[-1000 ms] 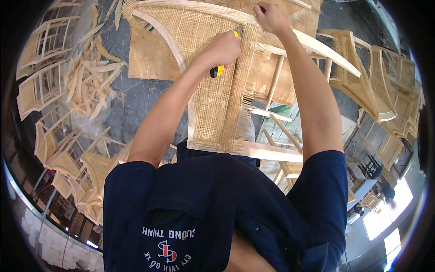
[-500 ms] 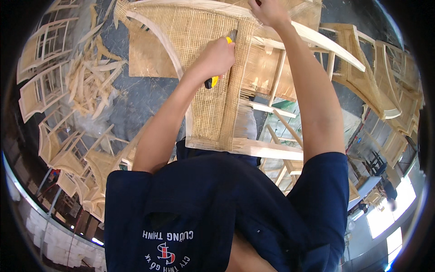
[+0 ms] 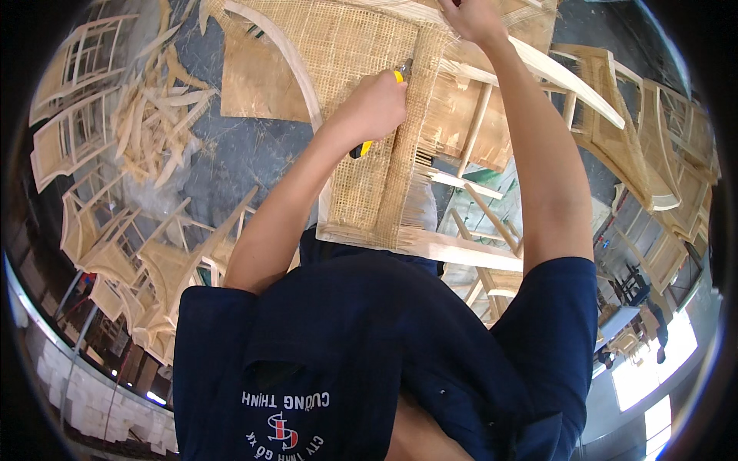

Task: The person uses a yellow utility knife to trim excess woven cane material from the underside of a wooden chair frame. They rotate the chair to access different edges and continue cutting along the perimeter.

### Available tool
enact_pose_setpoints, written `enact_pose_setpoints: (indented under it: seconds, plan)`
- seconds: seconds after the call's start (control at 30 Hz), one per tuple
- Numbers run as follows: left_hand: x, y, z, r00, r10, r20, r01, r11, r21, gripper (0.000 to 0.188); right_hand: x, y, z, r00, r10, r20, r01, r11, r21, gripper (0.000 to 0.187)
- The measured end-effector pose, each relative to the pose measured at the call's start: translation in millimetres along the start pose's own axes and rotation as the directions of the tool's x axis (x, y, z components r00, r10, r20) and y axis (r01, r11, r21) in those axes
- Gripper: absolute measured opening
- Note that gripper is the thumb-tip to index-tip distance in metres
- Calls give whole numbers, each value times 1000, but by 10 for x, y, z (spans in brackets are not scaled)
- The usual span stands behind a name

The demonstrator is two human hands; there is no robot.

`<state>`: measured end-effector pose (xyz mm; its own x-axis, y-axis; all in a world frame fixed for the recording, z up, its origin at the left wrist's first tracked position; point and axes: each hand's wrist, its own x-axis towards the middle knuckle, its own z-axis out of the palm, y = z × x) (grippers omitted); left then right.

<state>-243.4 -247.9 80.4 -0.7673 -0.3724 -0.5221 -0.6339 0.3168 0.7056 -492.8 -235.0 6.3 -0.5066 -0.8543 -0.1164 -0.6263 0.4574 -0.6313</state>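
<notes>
My left hand (image 3: 378, 106) is closed around a yellow and black utility knife (image 3: 365, 148). Its blade lies at the seam where the woven cane sheet (image 3: 361, 173) meets a folded, raised strip of the same cane (image 3: 407, 165). This sheet covers a pale wooden chair frame (image 3: 461, 250) lying close in front of me. At the far end of the frame, my right hand (image 3: 478, 21) is closed beside loose cane strands, its fingertips partly cut off by the upper picture edge. What those fingers hold cannot be made out.
Cane offcuts (image 3: 157, 134) lie heaped on the dark floor at the left. Several wooden chair frames stand left and right, including a cane-covered one (image 3: 615, 115) at the right. A brown board (image 3: 257, 88) shows under the work, and frayed cane ends stick out along its right side.
The knife in my left hand has shifted slightly toward me along the cane seam. My right hand stays closed at the far end, and the whole view has shifted slightly.
</notes>
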Motion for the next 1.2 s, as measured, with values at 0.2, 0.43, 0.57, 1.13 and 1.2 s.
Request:
enact_pose_setpoints:
  seconds: [0.2,0.43,0.57,1.13,1.2]
  plan:
    - [-120,-126,99,997,-73,5,74,996,-46,41,35,112,51,996,-70,-60,67,996,-61,36]
    - [-310,-221,227,998,-61,-19,59,996,-62,39,-5,1,3,999,-18,-27,15,994,-109,38]
    - [-482,-301,338,996,22,-83,-22,1000,-4,37,-17,-61,-46,997,-47,-63,32,974,-223,38]
    - [-766,-212,430,994,-97,-41,94,993,-77,37,-28,0,-24,982,-148,-116,122,971,-204,34]
    - [-787,-147,402,994,-92,-53,88,993,-79,37,-3,21,-24,975,-186,-121,155,962,-226,34]
